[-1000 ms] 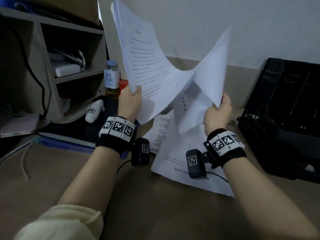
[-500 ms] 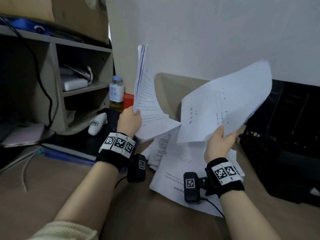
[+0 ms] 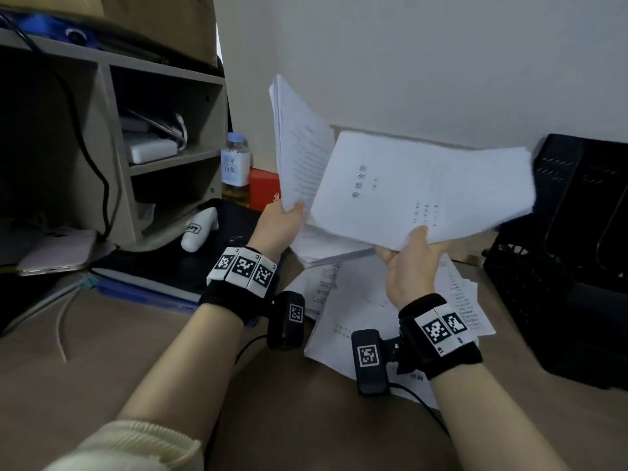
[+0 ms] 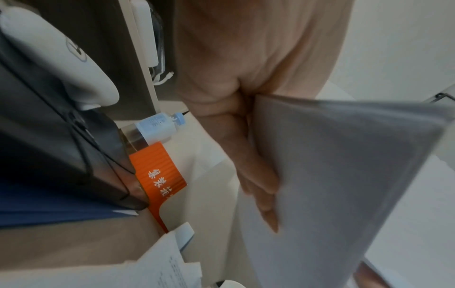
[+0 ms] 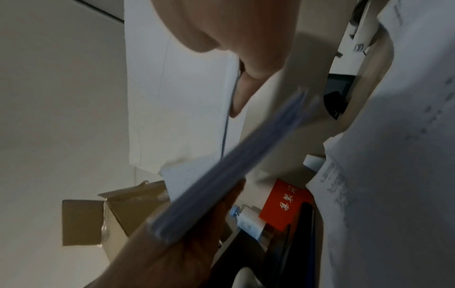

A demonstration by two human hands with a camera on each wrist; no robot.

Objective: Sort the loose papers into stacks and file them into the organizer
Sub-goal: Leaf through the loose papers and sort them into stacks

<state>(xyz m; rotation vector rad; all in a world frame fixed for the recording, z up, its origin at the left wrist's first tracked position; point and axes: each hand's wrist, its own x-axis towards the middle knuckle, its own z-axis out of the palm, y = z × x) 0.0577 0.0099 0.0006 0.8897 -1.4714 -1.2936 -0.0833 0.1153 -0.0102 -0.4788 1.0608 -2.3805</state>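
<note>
My left hand (image 3: 283,220) grips the lower edge of a thick stack of printed papers (image 3: 299,147) that stands nearly upright above the desk. In the left wrist view its fingers (image 4: 258,175) lie against the back of that stack (image 4: 344,175). My right hand (image 3: 413,256) pinches a thinner sheaf of sheets (image 3: 424,188) by its near edge, thumb on top, tilted and overlapping the front of the left stack. More loose papers (image 3: 356,300) lie spread on the desk under both hands. The black mesh organizer (image 3: 560,249) stands at the right.
A wooden shelf unit (image 3: 163,158) with chargers fills the left. Beside it stand a tea bottle (image 3: 236,164) and a red box (image 3: 265,193). A white device (image 3: 198,229), a phone (image 3: 57,251), a blue folder (image 3: 142,294) and a cable (image 3: 63,321) lie at left.
The left stack has come down from high up and turned. My right hand has swung its sheaf from the right across to the front of that stack.
</note>
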